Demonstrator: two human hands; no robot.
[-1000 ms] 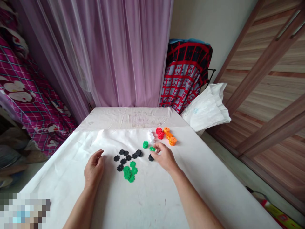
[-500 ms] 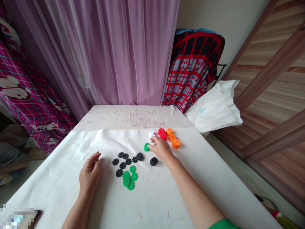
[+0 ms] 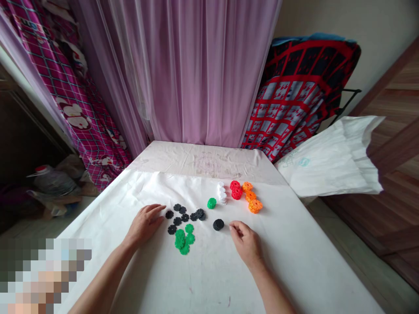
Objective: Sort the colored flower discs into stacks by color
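Note:
My left hand (image 3: 145,224) rests on the table to the left of the loose black discs (image 3: 177,221), its fingers stretched out and nothing in it. These discs are flat, notched plastic pieces shaped like snowflakes. My right hand (image 3: 247,244) is just right of a small black stack (image 3: 218,224), apart from it, with fingers loosely bent and nothing visible in them. Overlapping green discs (image 3: 180,239) lie in front of the loose black ones. Farther back stand a green stack (image 3: 211,203), white stacks (image 3: 221,194), red stacks (image 3: 236,190) and orange stacks (image 3: 254,206).
A white cloth covers the table (image 3: 203,279). Behind it hangs a purple curtain (image 3: 196,74). At the right edge is a crumpled white bag (image 3: 334,159), near a red and black checked cloth (image 3: 288,96). A large plastic bottle (image 3: 50,181) stands at floor level on the left.
My right hand has left the green stack and drawn back toward me, beside the black stack. My left hand has moved closer to the loose black discs. The camera view has shifted.

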